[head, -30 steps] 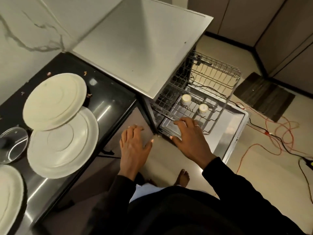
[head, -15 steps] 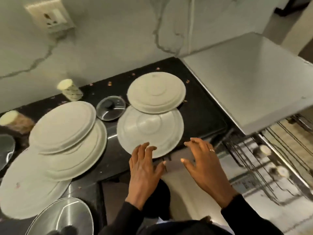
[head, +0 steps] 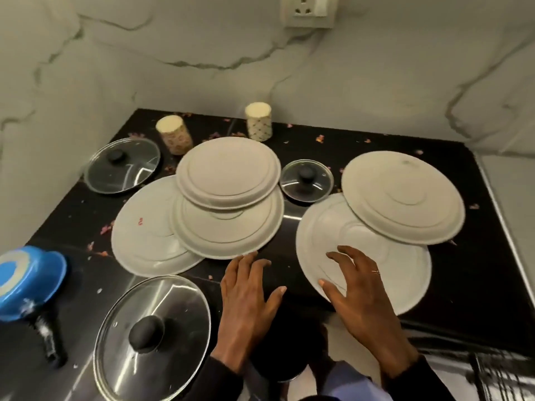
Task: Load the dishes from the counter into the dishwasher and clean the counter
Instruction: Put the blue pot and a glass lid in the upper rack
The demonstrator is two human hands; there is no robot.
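Both hands empty, fingers spread; right hand [head: 362, 287] nearer, over the near plate [head: 405, 273] at its 7 o'clock rim on the worktop [head: 477, 270]; left hand [head: 249, 290] beside, at 9 o'clock. A second plate [head: 402, 198] overlaps it at 1 o'clock

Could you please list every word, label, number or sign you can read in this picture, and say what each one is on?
No readable text.
Red mark on the leftmost plate: too small and blurred to read.
Faint green mark on the upper right plate: too blurred to read.
Left cup and right cup: printed pattern only, no letters discernible.
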